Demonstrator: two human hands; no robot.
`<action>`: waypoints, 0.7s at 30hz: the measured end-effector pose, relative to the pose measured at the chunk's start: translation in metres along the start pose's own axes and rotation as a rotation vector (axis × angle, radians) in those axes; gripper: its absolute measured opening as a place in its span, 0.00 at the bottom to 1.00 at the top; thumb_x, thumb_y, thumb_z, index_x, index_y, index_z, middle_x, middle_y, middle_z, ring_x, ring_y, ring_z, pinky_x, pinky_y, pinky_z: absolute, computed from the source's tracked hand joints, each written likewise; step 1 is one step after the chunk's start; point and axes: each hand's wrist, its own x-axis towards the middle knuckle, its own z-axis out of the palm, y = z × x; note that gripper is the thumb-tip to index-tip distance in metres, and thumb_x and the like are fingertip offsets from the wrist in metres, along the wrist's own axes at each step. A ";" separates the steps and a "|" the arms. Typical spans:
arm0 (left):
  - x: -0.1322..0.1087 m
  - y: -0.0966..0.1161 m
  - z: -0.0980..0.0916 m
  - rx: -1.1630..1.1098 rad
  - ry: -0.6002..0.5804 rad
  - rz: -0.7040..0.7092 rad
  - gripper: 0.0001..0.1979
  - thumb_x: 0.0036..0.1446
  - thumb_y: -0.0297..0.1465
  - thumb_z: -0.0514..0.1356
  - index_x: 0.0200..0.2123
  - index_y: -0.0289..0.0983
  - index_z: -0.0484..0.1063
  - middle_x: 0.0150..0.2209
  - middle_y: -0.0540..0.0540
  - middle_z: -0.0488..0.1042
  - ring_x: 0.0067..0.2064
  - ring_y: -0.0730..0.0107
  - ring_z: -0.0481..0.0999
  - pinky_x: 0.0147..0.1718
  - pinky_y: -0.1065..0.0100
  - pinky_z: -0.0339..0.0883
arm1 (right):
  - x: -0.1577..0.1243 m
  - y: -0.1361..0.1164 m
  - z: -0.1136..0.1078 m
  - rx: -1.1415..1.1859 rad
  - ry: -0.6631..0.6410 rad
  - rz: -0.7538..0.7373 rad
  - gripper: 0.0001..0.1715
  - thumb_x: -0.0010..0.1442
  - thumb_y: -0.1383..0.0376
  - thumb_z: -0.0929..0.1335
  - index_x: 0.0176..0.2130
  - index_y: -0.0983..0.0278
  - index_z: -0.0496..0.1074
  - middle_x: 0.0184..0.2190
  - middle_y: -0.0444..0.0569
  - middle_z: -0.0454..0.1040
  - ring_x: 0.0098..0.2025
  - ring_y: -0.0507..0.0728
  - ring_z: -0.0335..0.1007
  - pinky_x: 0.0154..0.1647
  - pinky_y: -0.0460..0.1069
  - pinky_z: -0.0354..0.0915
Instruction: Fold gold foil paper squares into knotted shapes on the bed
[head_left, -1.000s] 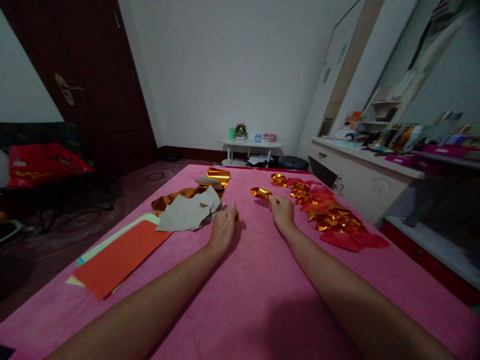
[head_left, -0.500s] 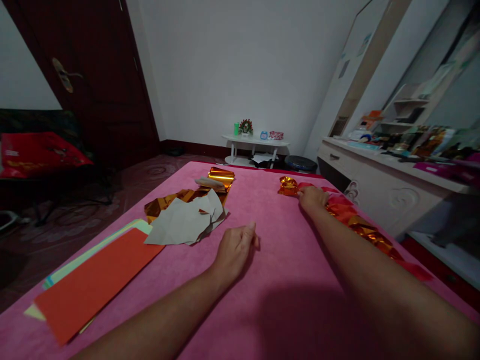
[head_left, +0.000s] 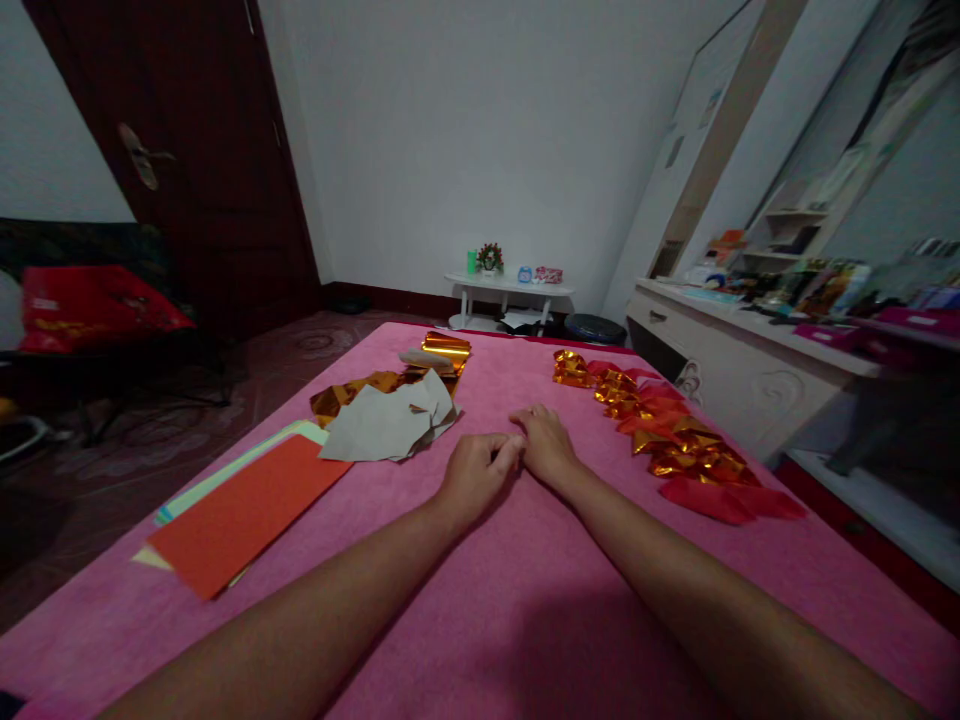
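Note:
My left hand (head_left: 474, 478) rests on the pink table cover (head_left: 525, 600) near the middle, its fingers loosely curled with nothing visible in them. My right hand (head_left: 549, 447) lies palm down beside it, fingers stretched towards the left hand, and the fingertips of the two hands touch. A row of folded gold foil and red paper pieces (head_left: 667, 435) runs along the right side, apart from my right hand. A crumpled grey-white sheet (head_left: 390, 425) lies just left of my left hand.
Gold foil scraps (head_left: 360, 388) and a gold foil roll (head_left: 445, 347) lie behind the grey sheet. An orange-red sheet (head_left: 244, 510) on pale sheets sits at the left. A white dresser (head_left: 750, 370) stands right, a small white table (head_left: 508, 290) beyond, a dark door (head_left: 195, 150) at left.
My right hand held a gold foil piece, reached out to the far end of the foil row, then came back without it. Both hands now meet at the table's middle.

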 end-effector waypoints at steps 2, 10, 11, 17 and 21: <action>-0.005 0.004 -0.003 0.082 -0.010 0.060 0.22 0.61 0.38 0.49 0.20 0.34 0.69 0.19 0.51 0.68 0.23 0.75 0.66 0.25 0.73 0.54 | -0.016 -0.015 0.004 0.011 -0.006 -0.072 0.18 0.58 0.66 0.64 0.48 0.61 0.72 0.45 0.52 0.70 0.48 0.58 0.61 0.46 0.48 0.57; 0.012 0.019 -0.064 0.586 0.100 0.164 0.10 0.56 0.36 0.56 0.38 0.39 0.74 0.39 0.46 0.75 0.44 0.65 0.71 0.44 0.67 0.60 | -0.025 -0.024 0.001 0.041 0.082 -0.102 0.14 0.61 0.66 0.62 0.44 0.64 0.73 0.42 0.53 0.71 0.46 0.57 0.63 0.46 0.48 0.57; 0.016 0.017 -0.078 0.673 0.086 0.101 0.14 0.52 0.39 0.60 0.41 0.40 0.73 0.43 0.44 0.74 0.46 0.62 0.70 0.45 0.65 0.60 | -0.025 -0.024 0.001 0.044 0.090 -0.106 0.15 0.61 0.66 0.62 0.44 0.64 0.73 0.41 0.53 0.71 0.46 0.57 0.63 0.47 0.48 0.57; 0.024 0.000 -0.131 0.901 -0.232 -0.297 0.42 0.28 0.55 0.66 0.47 0.37 0.69 0.47 0.37 0.72 0.45 0.51 0.72 0.39 0.63 0.64 | -0.023 -0.021 0.001 0.084 0.085 -0.093 0.15 0.59 0.66 0.63 0.44 0.64 0.74 0.42 0.53 0.71 0.46 0.57 0.64 0.47 0.49 0.57; 0.022 -0.007 -0.130 0.935 -0.244 -0.355 0.28 0.41 0.50 0.63 0.41 0.37 0.74 0.41 0.38 0.76 0.43 0.53 0.75 0.36 0.65 0.63 | -0.023 -0.019 0.002 0.110 0.095 -0.089 0.14 0.59 0.66 0.64 0.44 0.64 0.74 0.41 0.53 0.71 0.46 0.58 0.64 0.48 0.50 0.58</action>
